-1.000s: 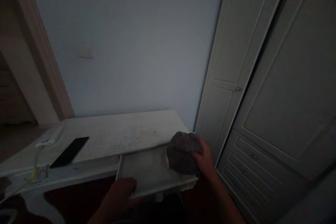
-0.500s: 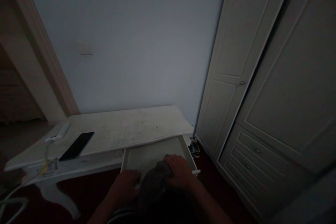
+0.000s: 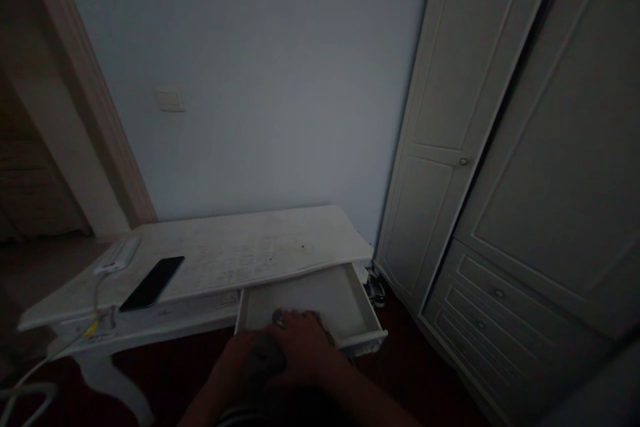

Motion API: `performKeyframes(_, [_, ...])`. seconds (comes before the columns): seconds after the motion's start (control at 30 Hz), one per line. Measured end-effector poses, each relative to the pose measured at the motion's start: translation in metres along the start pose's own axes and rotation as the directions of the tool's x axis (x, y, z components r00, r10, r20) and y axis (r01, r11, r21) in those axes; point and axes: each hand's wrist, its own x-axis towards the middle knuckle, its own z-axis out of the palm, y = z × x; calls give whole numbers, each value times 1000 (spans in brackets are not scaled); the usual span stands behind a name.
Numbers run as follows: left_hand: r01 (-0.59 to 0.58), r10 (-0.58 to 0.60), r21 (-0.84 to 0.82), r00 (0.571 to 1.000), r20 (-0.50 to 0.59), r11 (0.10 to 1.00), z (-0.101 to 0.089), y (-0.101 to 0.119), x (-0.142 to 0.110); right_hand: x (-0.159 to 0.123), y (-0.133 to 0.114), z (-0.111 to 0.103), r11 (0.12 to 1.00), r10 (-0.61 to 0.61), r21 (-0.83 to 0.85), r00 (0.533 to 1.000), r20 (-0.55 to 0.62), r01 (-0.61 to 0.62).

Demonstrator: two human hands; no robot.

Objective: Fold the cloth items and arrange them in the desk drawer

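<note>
My right hand (image 3: 303, 347) lies curled over a dark grey bundle of cloth (image 3: 263, 359) just in front of the open white drawer (image 3: 325, 297). From the left, my left hand (image 3: 234, 360) presses against the same bundle. Both hands are close together, low in the view and near my body. The light is dim and most of the cloth is hidden under my fingers. The drawer's inside looks bare and pale.
The drawer belongs to a low white desk (image 3: 235, 250) against the wall. A black phone (image 3: 153, 282) and a white power strip (image 3: 117, 255) with a cable lie on its left part. A tall white wardrobe (image 3: 500, 180) stands on the right, a door frame (image 3: 85, 93) on the left.
My right hand has carried the cloth from the drawer's right side down towards my body. My left hand left the drawer front and joined it on the bundle.
</note>
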Motion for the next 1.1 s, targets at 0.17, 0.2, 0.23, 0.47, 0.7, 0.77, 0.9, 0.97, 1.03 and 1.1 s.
performKeyframes(0.17, [29, -30, 27, 999, 13, 999, 0, 5, 2, 3, -6, 0, 998, 6, -69, 1000, 28, -4])
performKeyframes(0.2, [28, -28, 21, 999, 16, 999, -1, 7, 1, 3, -5, 0, 997, -8, -77, 1000, 27, 11])
performKeyframes(0.23, [25, -26, 19, 1000, 13, 1000, -1, 8, 1, 2, -4, 1, 997, -24, -78, 999, 26, 26])
performKeyframes(0.47, [-4, 12, 112, 998, -66, 994, 3, 9, -12, -24, 27, 0, 998, -4, -56, 1000, -12, 3])
performKeyframes(0.7, [-24, 32, 68, 993, -116, 997, 2, 17, -18, -87, 83, -50, 953, 293, 75, 956, 7, -292])
performKeyframes(0.77, [-24, 32, 63, 992, -122, 998, 0, 18, -18, -97, 94, -60, 940, 320, 134, 947, -14, -315])
performKeyframes(0.9, [-44, 52, 77, 993, -104, 996, 0, 17, -18, -94, 96, -58, 942, 326, 94, 945, -19, -323])
performKeyframes(0.97, [-50, 58, 72, 991, -119, 996, 3, 15, -17, -84, 88, -50, 949, 316, 18, 949, 3, -316])
performKeyframes(1.03, [-45, 53, 60, 987, -151, 997, 5, 15, -16, -71, 75, -40, 961, 275, -37, 961, 18, -275])
performKeyframes(1.1, [-31, 41, 60, 985, -169, 998, 5, 14, -15, -55, 60, -30, 981, 183, -66, 983, 21, -182])
